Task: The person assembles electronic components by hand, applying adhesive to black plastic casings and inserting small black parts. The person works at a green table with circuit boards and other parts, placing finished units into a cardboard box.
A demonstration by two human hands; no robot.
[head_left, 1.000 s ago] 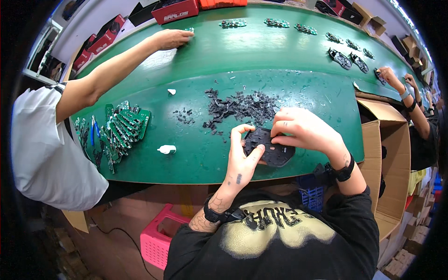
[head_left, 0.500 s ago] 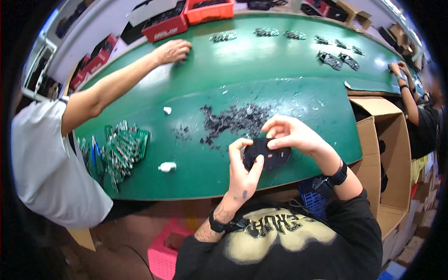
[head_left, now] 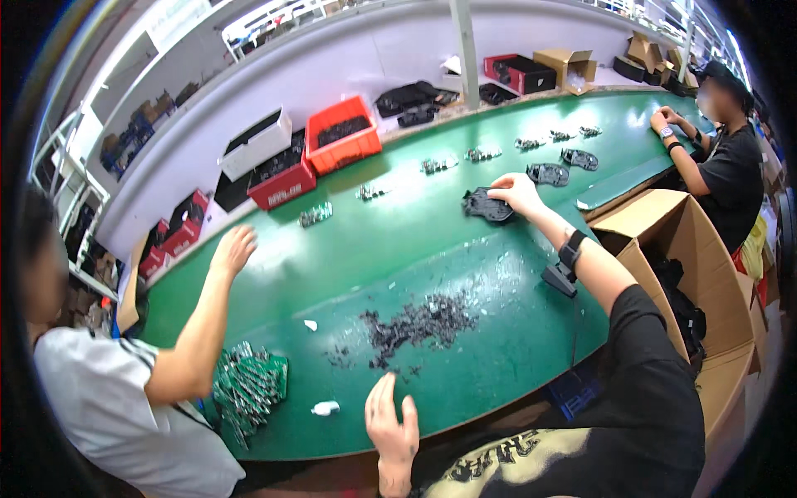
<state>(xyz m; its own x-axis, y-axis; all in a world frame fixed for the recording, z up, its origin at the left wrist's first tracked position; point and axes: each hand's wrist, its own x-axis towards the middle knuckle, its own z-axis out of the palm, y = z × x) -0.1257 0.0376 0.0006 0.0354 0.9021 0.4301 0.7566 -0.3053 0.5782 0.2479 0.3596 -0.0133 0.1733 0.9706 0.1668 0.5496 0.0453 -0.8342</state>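
Note:
My right hand [head_left: 516,192] reaches out over the green table, its fingers closed on the edge of a black plastic shell [head_left: 481,206] shaped like a computer mouse housing. Two similar dark shells, one nearer [head_left: 548,173] and one farther [head_left: 579,158], lie just beyond it. My left hand [head_left: 392,422] is open and empty near the table's front edge, fingers apart. The closest thing to it is a heap of black plastic scraps [head_left: 419,328]. A small white bottle [head_left: 325,407] lies to its left.
A co-worker at the left stretches an arm over stacked green circuit boards [head_left: 249,386]. Small boards [head_left: 315,215] stand in a row along the table. Red bins [head_left: 342,133] line the back. An open cardboard box [head_left: 656,241] stands at my right; another person works beyond it.
My right hand has carried the black shell away from me, out to the row of shells. My left hand has let go and dropped back. The view has tilted up.

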